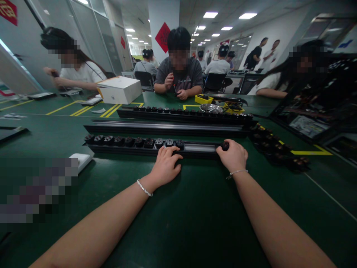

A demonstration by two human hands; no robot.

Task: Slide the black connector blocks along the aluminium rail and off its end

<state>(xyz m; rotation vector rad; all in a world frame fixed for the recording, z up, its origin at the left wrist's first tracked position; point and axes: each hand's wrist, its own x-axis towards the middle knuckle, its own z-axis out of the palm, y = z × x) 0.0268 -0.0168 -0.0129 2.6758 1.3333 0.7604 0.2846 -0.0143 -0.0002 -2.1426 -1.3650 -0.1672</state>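
Note:
A long black rail (134,149) lies crosswise before me, with several small black socket modules (128,141) seated in a row along its left and middle part. Further right, its channel (201,147) shows bare. My left hand (166,163) rests at the rail's front edge beside the modules, fingers spread and holding nothing. At the right end, my right hand (234,154) pinches a dark module (224,146) over the channel. Its exact contact with the rail is hidden by the fingers.
Behind lie a second black rail (167,127) and a third one (181,114) filled with modules. More modules (279,147) lie in rows at right. A white box (122,89), yellow tray (203,99) and metal bowl (211,108) stand farther back. A person (178,70) sits opposite.

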